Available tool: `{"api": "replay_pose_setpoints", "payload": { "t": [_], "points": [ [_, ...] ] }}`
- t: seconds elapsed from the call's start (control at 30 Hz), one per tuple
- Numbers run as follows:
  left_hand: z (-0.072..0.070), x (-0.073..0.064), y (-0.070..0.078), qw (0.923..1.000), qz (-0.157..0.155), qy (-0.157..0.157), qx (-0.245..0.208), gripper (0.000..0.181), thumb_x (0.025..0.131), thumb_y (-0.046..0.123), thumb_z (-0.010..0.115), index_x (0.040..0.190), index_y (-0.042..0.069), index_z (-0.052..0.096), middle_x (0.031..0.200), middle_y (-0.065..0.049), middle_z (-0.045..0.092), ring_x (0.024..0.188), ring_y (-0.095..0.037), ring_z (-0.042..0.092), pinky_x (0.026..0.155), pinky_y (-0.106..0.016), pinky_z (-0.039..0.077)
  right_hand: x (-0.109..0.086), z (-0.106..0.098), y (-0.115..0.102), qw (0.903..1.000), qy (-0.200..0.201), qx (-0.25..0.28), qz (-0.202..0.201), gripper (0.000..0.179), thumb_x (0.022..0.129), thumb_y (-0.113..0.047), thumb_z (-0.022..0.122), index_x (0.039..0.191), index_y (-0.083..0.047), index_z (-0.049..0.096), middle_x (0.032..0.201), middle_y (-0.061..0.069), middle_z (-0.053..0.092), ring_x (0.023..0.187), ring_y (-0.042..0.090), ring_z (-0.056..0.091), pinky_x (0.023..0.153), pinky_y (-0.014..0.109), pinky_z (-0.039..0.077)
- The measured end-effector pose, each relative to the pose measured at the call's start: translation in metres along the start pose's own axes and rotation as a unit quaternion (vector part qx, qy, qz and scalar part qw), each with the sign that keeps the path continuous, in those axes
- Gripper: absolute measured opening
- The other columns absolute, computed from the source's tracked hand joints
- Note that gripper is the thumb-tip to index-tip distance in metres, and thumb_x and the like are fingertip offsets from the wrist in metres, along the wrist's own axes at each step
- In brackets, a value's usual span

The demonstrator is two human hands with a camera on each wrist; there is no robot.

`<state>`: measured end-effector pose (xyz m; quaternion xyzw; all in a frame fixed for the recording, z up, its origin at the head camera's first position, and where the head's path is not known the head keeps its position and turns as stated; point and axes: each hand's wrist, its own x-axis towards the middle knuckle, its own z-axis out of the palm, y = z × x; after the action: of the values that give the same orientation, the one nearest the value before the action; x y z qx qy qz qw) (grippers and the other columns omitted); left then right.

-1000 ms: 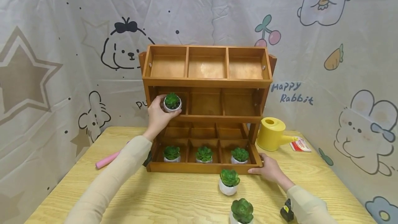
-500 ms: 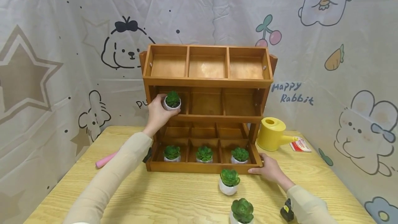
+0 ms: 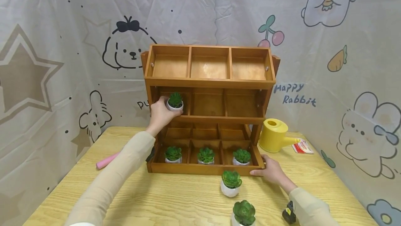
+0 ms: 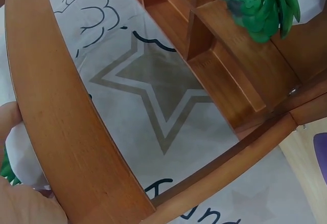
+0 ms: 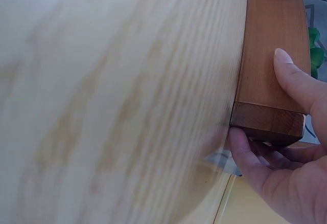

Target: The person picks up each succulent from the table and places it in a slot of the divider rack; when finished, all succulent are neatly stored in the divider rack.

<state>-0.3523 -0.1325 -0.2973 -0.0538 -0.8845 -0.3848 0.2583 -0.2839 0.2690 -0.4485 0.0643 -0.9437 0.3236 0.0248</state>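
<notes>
In the head view my left hand (image 3: 160, 114) holds a small potted succulent (image 3: 175, 100) at the left compartment of the middle tier of a wooden shelf (image 3: 210, 84). Its white pot (image 4: 26, 155) shows past the shelf board in the left wrist view, with thumb and fingers about it. Whether the pot touches the compartment floor is hidden. My right hand (image 3: 272, 170) grips the shelf's lower front right corner. The right wrist view shows the thumb (image 5: 299, 81) on the front board and the fingers curled around its end.
Potted succulents (image 3: 205, 155) sit in the three front bottom compartments. Two more, one nearer the shelf (image 3: 230, 186), stand on the table (image 3: 163, 198). A yellow watering can (image 3: 273, 136) is at right, a pink cylinder (image 3: 106, 160) at left, a small black item (image 3: 289, 212) near the right sleeve.
My left hand has shifted the succulent slightly right and further into the middle tier, and its pot looks less tilted toward the camera. My right hand has stayed on the shelf corner.
</notes>
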Motion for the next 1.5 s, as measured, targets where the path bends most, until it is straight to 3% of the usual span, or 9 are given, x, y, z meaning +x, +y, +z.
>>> {"api": "replay_pose_setpoints", "payload": {
  "t": [0.3, 0.57, 1.07, 1.5],
  "points": [
    [-0.0003, 0.0007, 0.003, 0.9993, -0.013, -0.015, 0.031, 0.069, 0.072, 0.035, 0.08, 0.126, 0.001, 0.054, 0.115, -0.021, 0.063, 0.105, -0.037, 0.06, 0.085, -0.05, 0.05, -0.0006, -0.0013, -0.0014, 1.0, -0.002, -0.002, 0.002, 0.088, 0.073, -0.037, 0.083, 0.132, 0.014, 0.042, 0.123, 0.032, 0.057, 0.111, 0.044, 0.057, 0.091, 0.052, 0.048],
    [0.0001, 0.0016, 0.0046, 0.9987, -0.03, -0.024, 0.032, 0.071, 0.071, 0.034, 0.081, 0.128, 0.0, 0.053, 0.122, -0.024, 0.05, 0.111, -0.038, 0.05, 0.087, -0.055, 0.047, -0.0006, -0.0007, -0.0009, 1.0, -0.002, 0.001, -0.001, 0.088, 0.073, -0.036, 0.083, 0.132, 0.014, 0.042, 0.122, 0.032, 0.057, 0.109, 0.044, 0.059, 0.089, 0.051, 0.05],
    [-0.0003, 0.0012, 0.0068, 0.999, -0.023, -0.018, 0.035, 0.066, 0.07, 0.028, 0.079, 0.123, -0.003, 0.055, 0.116, -0.024, 0.056, 0.11, -0.037, 0.051, 0.088, -0.054, 0.047, -0.0013, -0.0016, -0.0034, 0.9999, -0.007, -0.001, 0.008, 0.088, 0.073, -0.037, 0.082, 0.133, 0.014, 0.041, 0.123, 0.031, 0.057, 0.11, 0.043, 0.058, 0.089, 0.051, 0.05],
    [0.001, 0.0006, 0.0097, 0.9978, -0.052, -0.025, 0.033, 0.065, 0.073, 0.031, 0.077, 0.126, 0.001, 0.053, 0.12, -0.023, 0.053, 0.112, -0.038, 0.05, 0.089, -0.059, 0.042, -0.0009, -0.0008, -0.0017, 1.0, 0.0, 0.002, 0.0, 0.089, 0.072, -0.036, 0.083, 0.132, 0.015, 0.041, 0.121, 0.032, 0.058, 0.108, 0.043, 0.059, 0.088, 0.051, 0.05]
  ]
}}
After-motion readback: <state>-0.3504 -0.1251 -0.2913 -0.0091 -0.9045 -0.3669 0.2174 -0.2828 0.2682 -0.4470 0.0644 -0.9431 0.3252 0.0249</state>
